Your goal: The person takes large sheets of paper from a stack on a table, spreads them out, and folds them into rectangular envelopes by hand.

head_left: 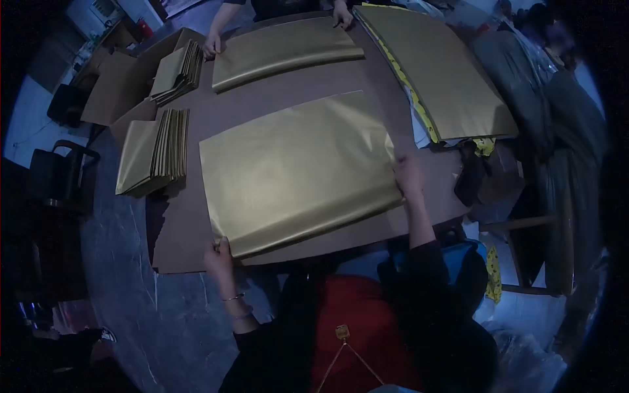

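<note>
In front of me a large gold sheet (295, 170), folded over along its near edge, lies on the brown cardboard-covered table (177, 252). My left hand (219, 259) pinches the sheet's near left corner, thumb on top. At the right edge my right hand (409, 177) grips the same sheet, its fingers partly hidden. The gold surface is creased near the right hand. Across the table another person's hands (213, 46) hold the ends of a second folded gold sheet (288, 52).
Two stacks of folded gold sheets stand at the left, a near stack (154, 154) and a far stack (177, 72). A large pile of flat gold sheets (445, 72) with yellow wrapping lies at the right. An open cardboard box (121, 85) and a chair (59, 170) are beyond the left edge.
</note>
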A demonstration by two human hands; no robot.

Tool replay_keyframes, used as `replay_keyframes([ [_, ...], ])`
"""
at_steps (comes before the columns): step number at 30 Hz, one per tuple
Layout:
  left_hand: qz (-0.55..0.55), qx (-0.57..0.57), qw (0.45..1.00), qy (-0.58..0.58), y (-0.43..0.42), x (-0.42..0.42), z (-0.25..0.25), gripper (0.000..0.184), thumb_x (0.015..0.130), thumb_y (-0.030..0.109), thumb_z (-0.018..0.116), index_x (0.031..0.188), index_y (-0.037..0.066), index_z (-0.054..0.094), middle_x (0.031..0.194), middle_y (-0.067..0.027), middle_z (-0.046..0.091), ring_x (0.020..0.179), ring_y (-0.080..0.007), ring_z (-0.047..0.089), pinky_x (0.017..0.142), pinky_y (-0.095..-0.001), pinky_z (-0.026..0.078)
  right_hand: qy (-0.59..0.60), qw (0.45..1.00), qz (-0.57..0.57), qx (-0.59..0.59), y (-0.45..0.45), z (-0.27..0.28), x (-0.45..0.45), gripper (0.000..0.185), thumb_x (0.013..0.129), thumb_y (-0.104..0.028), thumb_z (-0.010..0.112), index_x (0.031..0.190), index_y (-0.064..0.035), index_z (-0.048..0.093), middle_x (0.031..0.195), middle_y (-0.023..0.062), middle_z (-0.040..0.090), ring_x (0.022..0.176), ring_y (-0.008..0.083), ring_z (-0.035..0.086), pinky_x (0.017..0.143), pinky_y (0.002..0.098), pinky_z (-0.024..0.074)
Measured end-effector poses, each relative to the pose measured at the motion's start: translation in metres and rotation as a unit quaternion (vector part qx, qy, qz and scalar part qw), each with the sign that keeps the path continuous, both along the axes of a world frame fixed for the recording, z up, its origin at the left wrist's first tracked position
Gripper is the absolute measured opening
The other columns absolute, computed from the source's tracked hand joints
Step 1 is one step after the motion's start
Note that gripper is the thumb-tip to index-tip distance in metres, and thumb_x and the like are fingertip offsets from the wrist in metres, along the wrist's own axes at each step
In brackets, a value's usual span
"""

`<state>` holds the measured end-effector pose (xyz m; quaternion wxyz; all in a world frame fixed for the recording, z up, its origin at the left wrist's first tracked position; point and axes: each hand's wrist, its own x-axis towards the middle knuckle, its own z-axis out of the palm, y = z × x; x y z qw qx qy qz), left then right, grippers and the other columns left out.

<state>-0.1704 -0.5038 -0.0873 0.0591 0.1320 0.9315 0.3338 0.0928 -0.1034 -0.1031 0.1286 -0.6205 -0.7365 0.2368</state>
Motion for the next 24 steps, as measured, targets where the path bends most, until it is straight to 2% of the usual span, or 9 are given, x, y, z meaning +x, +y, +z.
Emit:
replay_keyframes([
  [2,-0.01,0.012,1.0,0.019,0.0,-0.001,0.0,0.036,0.083,0.028,0.063,0.081,-0.007,0.054,0.065,-0.0185,0.055,0.058,-0.0241,0.051,0.057,-0.039,0.042,-0.002,1.0,0.006,0.02,0.004,-0.011,0.003,0.034,0.078,-0.029,0.063,0.101,-0.0048,0.058,0.098,0.0158,0.063,0.096,0.0347,0.059,0.08,0.0439,0.0465],
  [3,0.011,-0.067,0.997,0.034,0.004,0.003,0.008,0.037,0.083,0.03,0.062,0.082,-0.007,0.055,0.069,-0.021,0.057,0.061,-0.0293,0.055,0.059,-0.0409,0.043,0.001,1.0,0.007,0.019,0.01,-0.019,0.005,0.034,0.078,-0.029,0.063,0.101,-0.0048,0.058,0.098,0.0158,0.063,0.096,0.0347,0.059,0.08,0.0439,0.0465],
  [7,0.01,-0.075,0.995,0.064,0.001,0.001,0.0,0.038,0.08,0.034,0.064,0.082,-0.003,0.057,0.074,-0.0251,0.059,0.071,-0.0429,0.058,0.062,-0.0477,0.045,0.026,0.998,0.008,-0.053,0.013,-0.008,0.003,0.04,0.075,-0.031,0.064,0.107,-0.0066,0.057,0.101,0.0163,0.063,0.096,0.0349,0.06,0.08,0.0437,0.0471],
  [11,0.056,-0.09,0.992,0.074,0.006,0.007,0.002,0.038,0.079,0.033,0.065,0.089,-0.002,0.057,0.082,-0.0236,0.06,0.077,-0.0402,0.059,0.068,-0.0476,0.045,-0.011,0.999,0.002,-0.05,0.019,-0.011,0.002,0.042,0.073,-0.031,0.065,0.108,-0.0074,0.058,0.102,0.0156,0.064,0.097,0.0331,0.061,0.081,0.0424,0.0472],
  [15,-0.116,-0.034,0.921,0.371,0.032,0.009,0.025,0.024,0.08,0.004,0.06,0.105,0.007,0.06,0.099,-0.0121,0.062,0.094,-0.0321,0.059,0.082,-0.0398,0.048,-0.003,0.999,0.007,-0.036,0.006,0.009,-0.003,0.034,0.074,-0.023,0.064,0.105,-0.0092,0.06,0.104,0.0121,0.062,0.1,0.0304,0.058,0.084,0.0434,0.0441],
  [16,-0.116,-0.031,0.921,0.37,0.032,0.006,0.019,0.024,0.08,0.004,0.06,0.105,0.007,0.06,0.099,-0.0121,0.062,0.094,-0.0321,0.059,0.082,-0.0398,0.048,-0.013,1.0,0.01,0.001,0.005,0.011,-0.003,0.032,0.073,-0.02,0.064,0.104,-0.01,0.061,0.104,0.0111,0.061,0.101,0.0294,0.057,0.086,0.0444,0.0429],
  [18,-0.354,0.009,0.894,0.275,0.034,-0.003,0.01,0.023,0.077,0.004,0.062,0.1,0.006,0.061,0.101,-0.01,0.062,0.096,-0.0298,0.06,0.084,-0.0379,0.048,-0.033,0.998,0.03,0.038,0.001,0.019,-0.011,0.031,0.073,-0.017,0.064,0.103,-0.0117,0.061,0.103,0.0109,0.06,0.103,0.0287,0.055,0.087,0.0453,0.0415],
  [22,-0.323,0.014,0.917,0.234,0.043,0.0,0.015,0.011,0.08,0.006,0.06,0.091,0.004,0.06,0.101,-0.0094,0.062,0.095,-0.0284,0.06,0.076,-0.0372,0.05,-0.071,0.982,0.107,0.137,0.003,-0.003,-0.014,0.03,0.071,-0.013,0.063,0.101,-0.0182,0.062,0.104,0.0089,0.056,0.105,0.0278,0.051,0.086,0.0452,0.0382],
  [24,-0.352,-0.019,0.908,0.226,0.048,-0.002,0.015,0.019,0.083,0.02,0.061,0.095,0.005,0.059,0.099,-0.0112,0.061,0.093,-0.03,0.059,0.071,-0.038,0.05,-0.1,0.97,0.144,0.168,0.0,-0.011,-0.012,0.025,0.075,-0.012,0.058,0.099,-0.0191,0.062,0.104,0.0076,0.054,0.102,0.0277,0.051,0.084,0.0431,0.0377],
])
